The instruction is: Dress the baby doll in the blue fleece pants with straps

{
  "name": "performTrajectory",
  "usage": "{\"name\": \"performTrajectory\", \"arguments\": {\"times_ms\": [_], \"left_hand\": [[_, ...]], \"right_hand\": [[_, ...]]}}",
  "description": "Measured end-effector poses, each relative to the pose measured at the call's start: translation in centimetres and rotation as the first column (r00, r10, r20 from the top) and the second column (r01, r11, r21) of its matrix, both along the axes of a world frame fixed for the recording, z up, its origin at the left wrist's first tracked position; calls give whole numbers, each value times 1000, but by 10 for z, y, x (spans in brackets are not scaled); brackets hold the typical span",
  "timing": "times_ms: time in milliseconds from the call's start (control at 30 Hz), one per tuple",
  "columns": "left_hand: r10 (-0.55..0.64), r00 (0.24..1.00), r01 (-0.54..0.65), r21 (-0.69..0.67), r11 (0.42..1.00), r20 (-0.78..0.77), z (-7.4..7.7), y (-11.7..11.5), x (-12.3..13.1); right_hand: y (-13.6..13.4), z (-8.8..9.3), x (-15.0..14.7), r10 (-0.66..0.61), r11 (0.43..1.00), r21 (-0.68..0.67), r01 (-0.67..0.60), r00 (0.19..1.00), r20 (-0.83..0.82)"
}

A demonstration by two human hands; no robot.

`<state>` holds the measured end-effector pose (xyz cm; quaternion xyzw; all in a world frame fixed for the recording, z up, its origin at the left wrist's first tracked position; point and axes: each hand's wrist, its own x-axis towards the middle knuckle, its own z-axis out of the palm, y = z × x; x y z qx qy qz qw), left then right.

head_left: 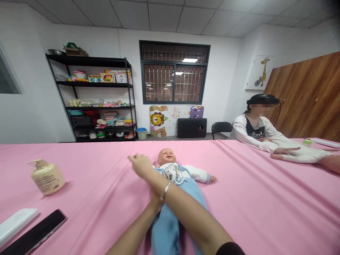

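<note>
Pink cloth (252, 205), 1 doll (166, 157), L hand (156, 202) on it, R hand (140, 165) beside.

1. The right forearm (191, 212) reaches in from the lower right of the view and slants up and to the left, with a dark sleeve (230, 249) showing at its lower end.
2. The right hand (140, 165) is palm down, its fingers together and pointing to the upper left.
3. A thin silver bangle (165, 191) circles the right wrist.
4. The left forearm (131, 237) rises from the bottom edge and passes under the right forearm, so the arms cross.
5. The left hand (156, 202) is mostly hidden beneath the right forearm; its fingers do not show.
</note>
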<state>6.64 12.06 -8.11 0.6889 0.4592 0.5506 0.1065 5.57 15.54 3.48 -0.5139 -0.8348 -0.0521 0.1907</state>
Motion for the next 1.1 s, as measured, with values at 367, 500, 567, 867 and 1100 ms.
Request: {"name": "performTrajectory", "arguments": {"times_ms": [367, 500, 567, 867, 1100], "left_hand": [[11, 1000, -10, 64, 998, -24, 42, 4, -9], [-186, 964, 168, -105, 980, -189, 67, 6, -19], [-290, 929, 254, -173, 952, -232, 76, 5, -24], [-385, 853, 272, -331, 904, -353, 72, 6, -35], [-318, 877, 245, -234, 941, -360, 73, 2, -32]], "right_hand": [[-11, 19, 119, 192, 847, -425, -319, 929, -315], [-18, 12, 122, 192, 852, -430, -300, 941, -278], [-17, 7, 125, 221, 839, -417, -350, 919, -327], [-15, 4, 142, 156, 776, -507, -375, 893, -422], [-5, -2, 159, 50, 866, -384, -319, 821, -569]]}}
